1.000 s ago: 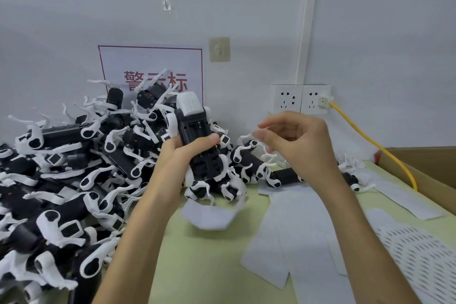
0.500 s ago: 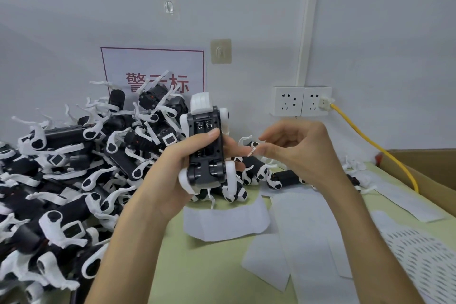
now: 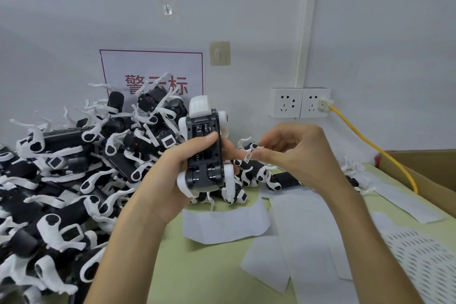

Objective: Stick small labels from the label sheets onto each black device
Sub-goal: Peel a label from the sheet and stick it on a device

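My left hand (image 3: 172, 175) grips a black device with white legs (image 3: 204, 153), held upright with its open underside and battery bay facing me. My thumb lies across the bay. Just right of the device, my right hand (image 3: 293, 155) pinches a small white label (image 3: 247, 156) between thumb and fingertip. The label is close to the device's right edge and to my left fingertips. A label sheet with rows of small labels (image 3: 427, 261) lies at the lower right.
A big heap of black and white devices (image 3: 69, 180) fills the left of the green table (image 3: 197, 274). Several empty white backing sheets (image 3: 224, 224) lie in the middle. A cardboard box (image 3: 431, 170) stands at the right, under a yellow cable (image 3: 370, 145) plugged into wall sockets.
My left hand turned the device upright so its underside faces me and moved it right. My right hand came lower and closer, and the label now shows at its fingertips.
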`<state>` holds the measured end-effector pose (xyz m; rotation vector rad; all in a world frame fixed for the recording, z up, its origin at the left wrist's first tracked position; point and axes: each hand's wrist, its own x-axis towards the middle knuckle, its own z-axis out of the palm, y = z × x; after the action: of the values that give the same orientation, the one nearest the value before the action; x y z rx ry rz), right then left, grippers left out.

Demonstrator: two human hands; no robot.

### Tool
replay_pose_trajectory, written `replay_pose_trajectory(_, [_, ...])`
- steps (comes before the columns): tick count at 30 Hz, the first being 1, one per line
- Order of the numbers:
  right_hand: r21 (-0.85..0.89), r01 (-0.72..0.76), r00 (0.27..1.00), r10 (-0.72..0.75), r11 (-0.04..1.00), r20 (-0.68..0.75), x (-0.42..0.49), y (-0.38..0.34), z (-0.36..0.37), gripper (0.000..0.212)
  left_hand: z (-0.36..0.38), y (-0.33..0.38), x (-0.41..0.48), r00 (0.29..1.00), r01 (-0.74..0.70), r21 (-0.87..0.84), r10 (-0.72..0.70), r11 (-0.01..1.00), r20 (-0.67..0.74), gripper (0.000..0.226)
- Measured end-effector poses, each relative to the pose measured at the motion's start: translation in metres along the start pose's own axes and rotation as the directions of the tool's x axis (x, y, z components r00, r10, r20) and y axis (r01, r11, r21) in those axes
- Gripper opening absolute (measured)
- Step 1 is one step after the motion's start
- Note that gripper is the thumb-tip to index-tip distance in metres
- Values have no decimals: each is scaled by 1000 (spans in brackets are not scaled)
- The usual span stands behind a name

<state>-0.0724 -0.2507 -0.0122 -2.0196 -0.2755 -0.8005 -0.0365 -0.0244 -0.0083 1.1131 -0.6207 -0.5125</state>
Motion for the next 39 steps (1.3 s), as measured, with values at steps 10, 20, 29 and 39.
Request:
replay_pose_trajectory(10, [331, -144, 989, 143, 933, 30, 2, -21, 13, 24, 7, -1, 2, 968, -229, -50, 222, 972, -117, 26])
replay_pose_trajectory(20, [483, -192, 981, 155, 854, 115, 0, -39, 21, 19, 8, -2, 3, 945, -313, -98, 300, 945, -128, 32])
replay_pose_trajectory(29, [441, -130, 990, 140, 888, 9, -1, -40, 28, 13, 10, -3, 3, 941, -311, 47, 314, 949, -122, 33])
replay_pose_trajectory(39, [-186, 22, 999, -17, 982, 33, -5, -33, 21, 18, 3, -6, 4, 921, -265, 445, 362, 856, -146, 33])
